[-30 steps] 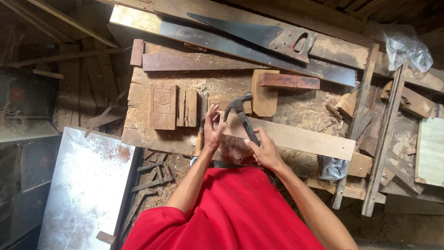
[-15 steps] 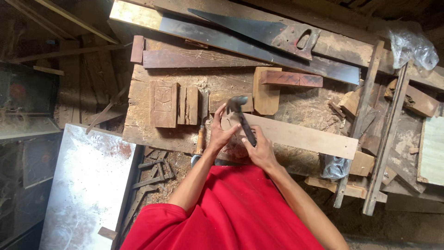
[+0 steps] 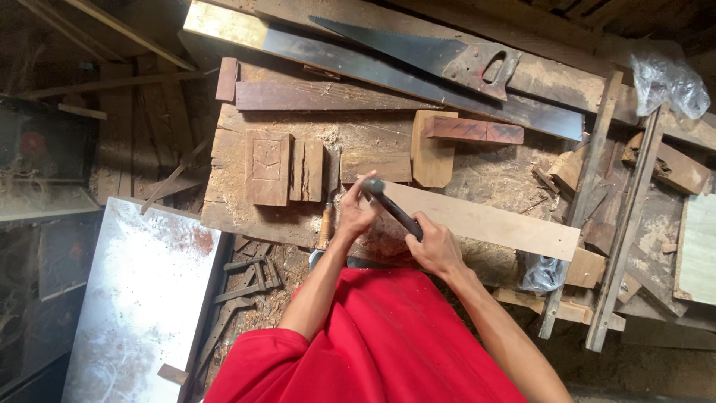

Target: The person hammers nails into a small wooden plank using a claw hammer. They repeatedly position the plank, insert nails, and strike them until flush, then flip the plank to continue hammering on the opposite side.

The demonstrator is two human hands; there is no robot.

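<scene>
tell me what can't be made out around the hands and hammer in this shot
Head view only:
- Whatever the left hand pinches under the hammer head: too small, covered by fingers.
- Hammer grip end: hidden inside the right hand.
- Near end of the pale plank: hidden behind both hands.
- Bench edge below them: blocked by the red shirt.
</scene>
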